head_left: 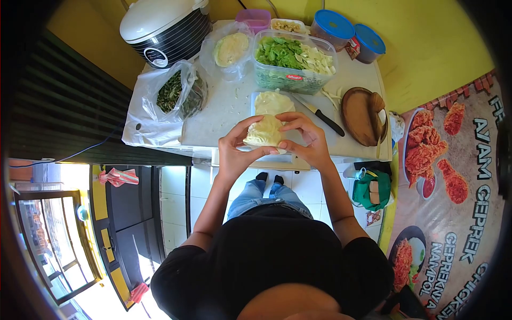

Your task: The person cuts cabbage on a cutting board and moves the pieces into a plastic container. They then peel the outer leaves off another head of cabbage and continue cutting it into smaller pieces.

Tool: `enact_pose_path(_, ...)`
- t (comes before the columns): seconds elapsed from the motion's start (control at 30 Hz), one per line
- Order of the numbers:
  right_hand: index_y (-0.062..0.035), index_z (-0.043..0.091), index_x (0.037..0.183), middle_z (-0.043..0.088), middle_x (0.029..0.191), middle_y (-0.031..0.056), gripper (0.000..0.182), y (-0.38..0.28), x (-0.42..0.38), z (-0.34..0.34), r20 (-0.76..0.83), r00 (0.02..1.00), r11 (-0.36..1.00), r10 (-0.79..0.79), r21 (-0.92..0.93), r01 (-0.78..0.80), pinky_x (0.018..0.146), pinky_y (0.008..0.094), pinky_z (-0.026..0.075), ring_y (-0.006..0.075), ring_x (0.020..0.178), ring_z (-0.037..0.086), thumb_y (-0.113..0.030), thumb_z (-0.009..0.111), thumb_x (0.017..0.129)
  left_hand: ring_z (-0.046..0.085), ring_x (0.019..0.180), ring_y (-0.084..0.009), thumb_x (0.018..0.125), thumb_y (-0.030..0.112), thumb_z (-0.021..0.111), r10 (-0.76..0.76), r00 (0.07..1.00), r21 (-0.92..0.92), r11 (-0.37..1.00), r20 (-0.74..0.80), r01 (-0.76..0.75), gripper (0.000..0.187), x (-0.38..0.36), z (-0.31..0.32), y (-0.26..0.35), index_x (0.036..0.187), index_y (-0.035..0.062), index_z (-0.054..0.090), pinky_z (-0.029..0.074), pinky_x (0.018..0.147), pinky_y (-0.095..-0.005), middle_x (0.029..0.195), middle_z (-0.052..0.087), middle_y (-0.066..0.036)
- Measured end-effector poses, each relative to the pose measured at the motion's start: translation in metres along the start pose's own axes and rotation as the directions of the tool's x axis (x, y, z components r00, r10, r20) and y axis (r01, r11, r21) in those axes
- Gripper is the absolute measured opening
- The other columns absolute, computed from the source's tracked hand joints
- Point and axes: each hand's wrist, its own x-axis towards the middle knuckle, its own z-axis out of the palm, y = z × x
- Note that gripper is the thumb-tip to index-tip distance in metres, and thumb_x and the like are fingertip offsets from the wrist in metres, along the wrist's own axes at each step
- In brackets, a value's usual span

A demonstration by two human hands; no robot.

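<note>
Between my two hands is a pale yellow-green piece of cabbage [263, 132], held over the near edge of the table. My left hand [238, 145] grips its left side, thumb below and fingers on top. On the right side my right hand [308, 140] holds it the same way. Just behind it another cabbage piece [273, 102] lies on a light cutting board [252, 106], mostly covered. To the right of the board rests a knife [326, 120] with a black handle, its blade pointing away to the left.
A clear plastic box [293, 80] of cut greens stands behind the board. At left are a bag of dark leaves [173, 93], a bagged cabbage half [231, 49] and a rice cooker [168, 32]. A stone mortar [358, 120] sits at right, with blue-lidded tubs [333, 26] behind.
</note>
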Motion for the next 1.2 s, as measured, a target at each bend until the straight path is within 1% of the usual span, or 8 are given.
enact_pose_path(0.2, -0.0068, 0.064, 0.095, 0.055, 0.110, 0.0052, 0.019, 0.008, 0.002, -0.010, 0.054, 0.975, 0.971, 0.215, 0.094, -0.219, 0.089, 0.0300, 0.040, 0.0165, 0.108, 0.050, -0.016, 0.074, 0.081, 0.064, 0.093, -0.0117, 0.062, 0.010, 0.089, -0.018, 0.997, 0.055, 0.998, 0.071, 0.014, 0.063, 0.005, -0.001, 0.006, 0.119, 0.0020, 0.063, 0.052, 0.082, -0.0281, 0.102, 0.070, -0.011)
enact_pose_path(0.43, -0.0056, 0.055, 0.086, 0.049, 0.108, 0.0065, 0.016, -0.009, 0.004, -0.014, 0.025, 0.992, 0.982, 0.127, -0.145, -0.122, 0.090, 0.0281, 0.037, 0.0152, 0.101, 0.049, -0.012, 0.070, 0.086, 0.062, 0.086, -0.0081, 0.062, 0.005, 0.088, -0.048, 0.998, 0.151, 0.988, 0.028, 0.044, 0.063, 0.005, 0.004, 0.008, 0.119, -0.0012, 0.061, 0.048, 0.076, -0.0226, 0.090, 0.068, -0.005)
enact_pose_path(0.63, -0.0040, 0.051, 0.094, 0.056, 0.092, 0.0029, 0.013, -0.028, 0.007, -0.009, -0.060, 0.983, 0.961, 0.172, 0.228, -0.154, 0.083, 0.0245, 0.042, 0.0091, 0.088, 0.054, -0.007, 0.063, 0.091, 0.066, 0.094, -0.0142, 0.064, 0.009, 0.088, -0.018, 0.998, 0.132, 0.991, -0.065, 0.026, 0.059, 0.002, -0.002, -0.004, 0.117, -0.0020, 0.062, 0.052, 0.081, -0.0270, 0.101, 0.070, -0.012)
enact_pose_path(0.8, -0.0018, 0.056, 0.105, 0.060, 0.099, 0.0050, 0.010, -0.001, 0.045, -0.020, -0.376, 0.923, 0.995, -0.084, -0.079, 0.059, 0.084, 0.0251, 0.044, 0.0096, 0.091, 0.056, -0.007, 0.057, 0.096, 0.066, 0.096, -0.0170, 0.066, 0.004, 0.086, -0.061, 0.987, -0.026, 0.998, -0.146, 0.057, 0.062, 0.002, -0.006, -0.012, 0.122, -0.0027, 0.058, 0.053, 0.080, -0.0272, 0.108, 0.067, -0.012)
enact_pose_path(0.87, -0.0037, 0.059, 0.109, 0.063, 0.104, 0.0084, 0.016, 0.019, 0.057, -0.029, -0.369, 0.922, 0.990, -0.121, -0.108, 0.087, 0.085, 0.0293, 0.046, 0.0170, 0.094, 0.059, -0.008, 0.059, 0.094, 0.063, 0.102, -0.0183, 0.072, 0.004, 0.081, -0.098, 0.977, -0.276, 0.960, -0.189, 0.043, 0.062, -0.001, -0.008, -0.024, 0.127, -0.0017, 0.054, 0.053, 0.081, -0.0295, 0.115, 0.064, -0.014)
enact_pose_path(0.9, -0.0058, 0.060, 0.110, 0.063, 0.107, 0.0107, 0.019, 0.027, 0.059, -0.037, -0.244, 0.960, 0.916, -0.137, -0.401, 0.029, 0.087, 0.0325, 0.046, 0.0223, 0.097, 0.059, -0.009, 0.062, 0.091, 0.063, 0.102, -0.0183, 0.072, 0.004, 0.081, -0.100, 0.976, -0.272, 0.961, -0.191, 0.045, 0.062, -0.002, -0.009, -0.030, 0.127, -0.0017, 0.054, 0.053, 0.081, -0.0295, 0.115, 0.064, -0.014)
enact_pose_path(0.97, -0.0137, 0.064, 0.113, 0.060, 0.113, 0.0163, 0.031, 0.039, 0.051, -0.042, -0.117, 0.989, 0.648, -0.092, -0.761, -0.029, 0.092, 0.0399, 0.044, 0.0351, 0.106, 0.056, -0.013, 0.069, 0.083, 0.061, 0.107, -0.0200, 0.084, 0.014, 0.072, -0.182, 0.967, -0.371, 0.923, -0.179, 0.105, 0.056, -0.003, -0.012, -0.039, 0.132, -0.0009, 0.049, 0.055, 0.083, -0.0330, 0.121, 0.060, -0.015)
enact_pose_path(1.2, -0.0070, 0.060, 0.122, 0.055, 0.129, 0.0147, 0.046, -0.019, 0.023, 0.007, 0.061, 0.996, 0.903, -0.058, -0.422, 0.078, 0.100, 0.0387, 0.042, 0.0278, 0.121, 0.052, -0.018, 0.075, 0.080, 0.057, 0.117, -0.0258, 0.098, 0.053, 0.032, -0.318, 0.946, -0.526, 0.816, -0.062, 0.240, 0.068, -0.004, -0.005, -0.035, 0.141, 0.0018, 0.033, 0.049, 0.093, -0.0384, 0.134, 0.051, -0.016)
